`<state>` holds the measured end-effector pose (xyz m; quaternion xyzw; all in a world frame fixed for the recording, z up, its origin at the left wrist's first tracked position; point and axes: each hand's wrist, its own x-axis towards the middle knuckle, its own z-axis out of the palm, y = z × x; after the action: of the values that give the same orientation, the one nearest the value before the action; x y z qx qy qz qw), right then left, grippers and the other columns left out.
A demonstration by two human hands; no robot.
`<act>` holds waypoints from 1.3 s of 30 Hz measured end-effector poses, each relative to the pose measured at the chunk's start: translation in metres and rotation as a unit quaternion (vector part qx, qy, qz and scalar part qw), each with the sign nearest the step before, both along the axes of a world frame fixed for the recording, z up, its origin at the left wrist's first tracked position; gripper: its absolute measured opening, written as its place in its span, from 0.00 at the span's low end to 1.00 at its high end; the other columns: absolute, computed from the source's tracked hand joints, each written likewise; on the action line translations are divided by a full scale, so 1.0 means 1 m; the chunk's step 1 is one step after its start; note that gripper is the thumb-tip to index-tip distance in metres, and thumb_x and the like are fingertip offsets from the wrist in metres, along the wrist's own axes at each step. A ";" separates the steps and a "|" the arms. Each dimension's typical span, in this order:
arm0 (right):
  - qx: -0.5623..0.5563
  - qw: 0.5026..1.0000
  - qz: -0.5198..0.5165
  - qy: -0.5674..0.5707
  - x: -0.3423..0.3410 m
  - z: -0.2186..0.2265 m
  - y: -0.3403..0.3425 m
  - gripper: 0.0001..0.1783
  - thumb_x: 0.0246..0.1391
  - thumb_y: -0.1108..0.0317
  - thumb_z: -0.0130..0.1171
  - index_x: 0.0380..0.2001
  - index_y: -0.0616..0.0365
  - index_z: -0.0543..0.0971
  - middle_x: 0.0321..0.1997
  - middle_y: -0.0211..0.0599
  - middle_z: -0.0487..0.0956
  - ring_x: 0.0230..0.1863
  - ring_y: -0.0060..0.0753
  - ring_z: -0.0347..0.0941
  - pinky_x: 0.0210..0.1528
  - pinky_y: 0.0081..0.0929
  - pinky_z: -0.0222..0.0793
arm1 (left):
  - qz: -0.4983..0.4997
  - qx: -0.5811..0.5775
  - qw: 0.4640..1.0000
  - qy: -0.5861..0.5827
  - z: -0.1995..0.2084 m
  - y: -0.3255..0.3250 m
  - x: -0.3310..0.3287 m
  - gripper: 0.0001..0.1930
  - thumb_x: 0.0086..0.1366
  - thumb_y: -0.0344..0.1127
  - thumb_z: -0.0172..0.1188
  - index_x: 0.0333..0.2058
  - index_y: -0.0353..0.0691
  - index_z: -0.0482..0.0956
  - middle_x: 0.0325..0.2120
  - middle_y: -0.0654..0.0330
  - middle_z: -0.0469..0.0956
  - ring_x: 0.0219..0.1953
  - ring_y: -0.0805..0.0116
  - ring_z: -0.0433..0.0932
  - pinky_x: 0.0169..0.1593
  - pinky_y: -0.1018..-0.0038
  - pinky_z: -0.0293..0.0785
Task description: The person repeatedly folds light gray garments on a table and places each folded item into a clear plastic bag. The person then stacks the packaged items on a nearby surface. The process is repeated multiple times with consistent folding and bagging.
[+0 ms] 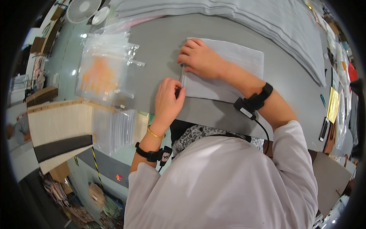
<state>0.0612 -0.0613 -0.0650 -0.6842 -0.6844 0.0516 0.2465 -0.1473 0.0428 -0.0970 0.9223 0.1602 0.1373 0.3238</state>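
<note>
A flat, pale grey folded cloth in a clear plastic bag (pixel 228 65) lies on the grey table in front of me. My right hand (pixel 202 59) reaches across it, its fingers curled over the bag's far left corner and the thumb tucked near the left edge. At the near left corner, my left hand (pixel 167 100) has its fingers bent and the thumb drawn in against the bag's edge. Whatever lies between the fingertips of either hand is too small to make out. Each forearm wears a black strap with a small device.
A pile of clear plastic bags with orange print (pixel 100 74) lies to the left. Long grey fabric layers (pixel 244 15) spread along the far side. Below the bags stand a box (pixel 61 122) and stacked clear sleeves (pixel 116 128). A phone-like object (pixel 324 129) and yellow packet (pixel 333 105) are right.
</note>
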 end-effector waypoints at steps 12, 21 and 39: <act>-0.056 0.944 -0.307 -0.103 -0.007 -0.057 -0.170 0.36 0.65 0.54 0.62 0.72 0.55 0.67 0.80 0.47 0.60 0.81 0.52 0.51 0.80 0.49 0.49 | -0.296 0.249 0.921 0.051 0.007 0.015 0.087 0.41 0.68 0.53 0.65 0.70 0.33 0.64 0.74 0.36 0.55 0.77 0.37 0.52 0.78 0.49 0.49; -0.119 0.969 -0.167 -0.140 0.062 0.009 -0.184 0.36 0.62 0.58 0.63 0.72 0.53 0.70 0.80 0.43 0.62 0.82 0.50 0.52 0.81 0.57 0.45 | -0.319 0.134 0.937 -0.046 -0.005 -0.032 0.021 0.37 0.66 0.57 0.67 0.65 0.38 0.73 0.71 0.36 0.60 0.74 0.40 0.60 0.71 0.51 0.64; -0.099 0.980 -0.131 -0.113 -0.029 -0.028 -0.096 0.38 0.63 0.41 0.59 0.72 0.46 0.71 0.81 0.48 0.58 0.83 0.52 0.48 0.82 0.59 0.38 | 0.341 0.084 0.927 0.131 -0.024 0.340 0.016 0.25 0.63 0.54 0.62 0.42 0.34 0.82 0.42 0.43 0.85 0.48 0.41 0.83 0.52 0.52 0.77</act>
<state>0.0326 -0.1571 -0.0925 -0.7905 -0.6036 0.0088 0.1038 -0.1311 0.3829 -0.1212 0.8458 0.4936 0.1301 0.1553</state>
